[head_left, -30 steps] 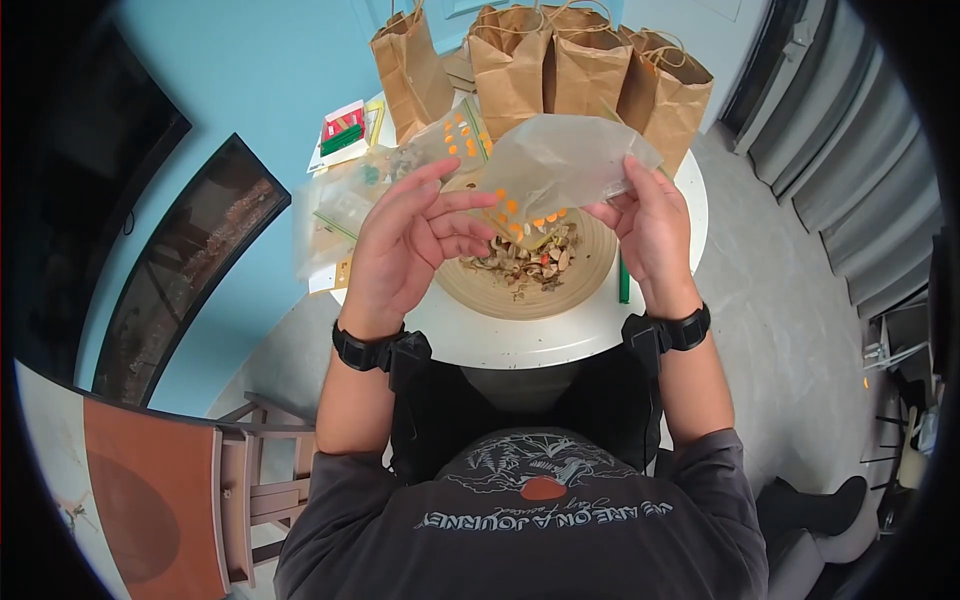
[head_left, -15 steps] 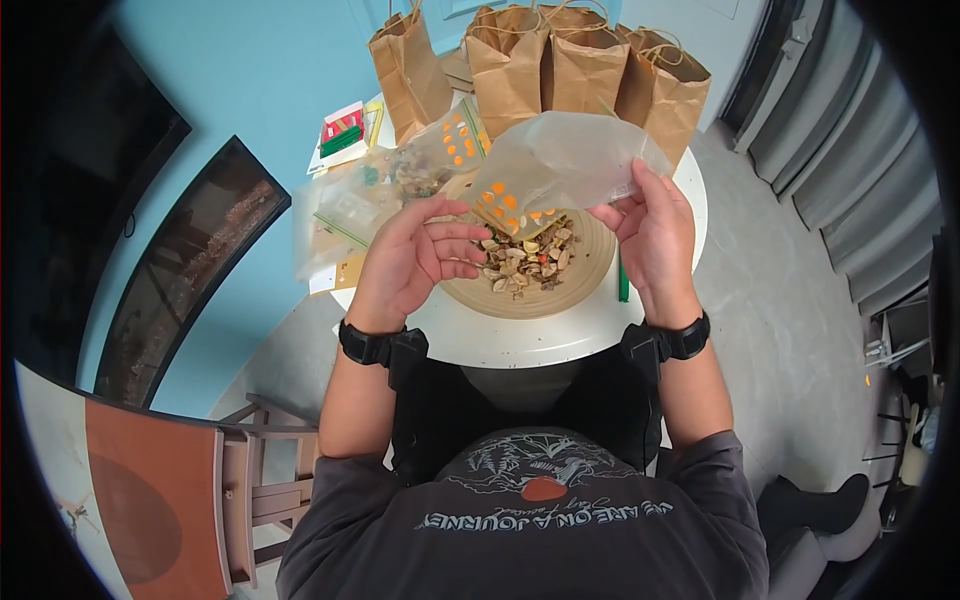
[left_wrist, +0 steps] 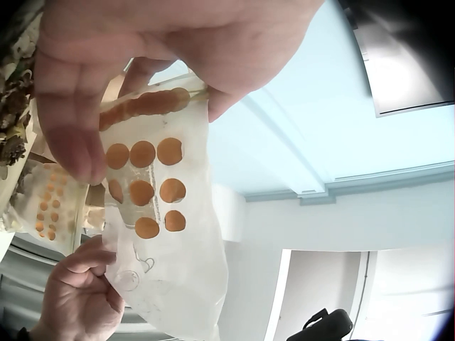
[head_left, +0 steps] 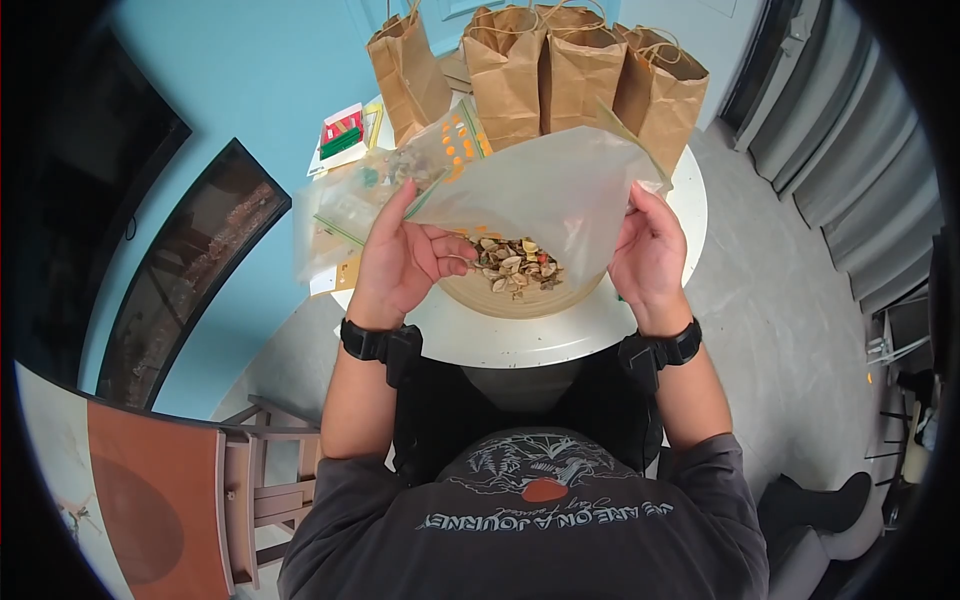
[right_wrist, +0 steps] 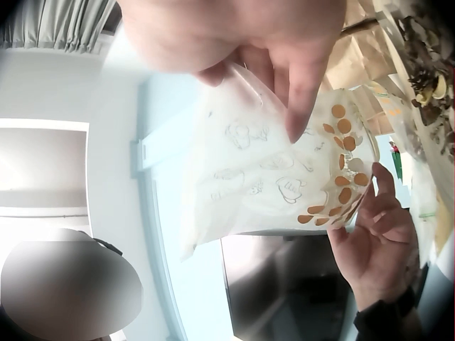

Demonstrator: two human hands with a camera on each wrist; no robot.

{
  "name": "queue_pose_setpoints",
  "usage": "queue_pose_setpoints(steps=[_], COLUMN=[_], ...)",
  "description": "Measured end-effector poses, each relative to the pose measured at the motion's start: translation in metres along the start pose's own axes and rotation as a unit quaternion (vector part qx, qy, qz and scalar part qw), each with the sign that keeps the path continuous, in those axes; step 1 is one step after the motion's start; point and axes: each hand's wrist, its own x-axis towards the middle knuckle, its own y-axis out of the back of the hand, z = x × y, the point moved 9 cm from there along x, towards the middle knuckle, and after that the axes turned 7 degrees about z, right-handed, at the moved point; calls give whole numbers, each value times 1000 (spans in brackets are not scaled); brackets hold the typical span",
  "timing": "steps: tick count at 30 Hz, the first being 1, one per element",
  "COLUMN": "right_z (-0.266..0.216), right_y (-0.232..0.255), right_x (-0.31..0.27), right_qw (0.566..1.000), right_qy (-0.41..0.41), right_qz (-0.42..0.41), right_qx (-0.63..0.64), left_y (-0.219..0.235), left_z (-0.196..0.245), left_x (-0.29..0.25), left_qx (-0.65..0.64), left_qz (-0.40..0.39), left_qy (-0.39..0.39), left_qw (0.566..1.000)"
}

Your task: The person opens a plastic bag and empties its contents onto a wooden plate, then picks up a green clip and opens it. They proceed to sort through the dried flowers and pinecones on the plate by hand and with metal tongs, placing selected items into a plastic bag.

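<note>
A translucent zip bag with orange dots along its zip end is stretched between both hands above a round tan plate. My left hand holds the zip end, thumb on one side and fingers on the other, as the left wrist view shows. At the opposite end, my right hand pinches the bag between thumb and fingers. Faint line drawings mark the bag in the right wrist view. Below it, a heap of dried, leaf-like brown pieces lies on the plate, partly covered by the bag in the head view.
Several brown paper bags stand along the back of the white round table. Another dotted zip bag with contents lies at the left, near clear bags. Behind it is a white card with red and green items.
My left hand has come to the bag's zip end and taken hold of it. The bag has swung lower and wider across the plate, with the right hand still holding its other end.
</note>
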Motion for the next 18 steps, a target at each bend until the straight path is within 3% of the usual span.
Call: queue_pose_setpoints(steps=[11,18], right_z=[-1,11], right_y=[31,48], right_x=[-1,0], right_qw=[993,992], right_qy=[1,-34], right_qz=[111,75], right_qx=[-47,-94], left_y=[10,-3], left_z=[33,64], left_x=[-14,-39], left_qx=[74,135], left_qz=[33,62], left_qy=[-157,-279], left_qw=[984,949])
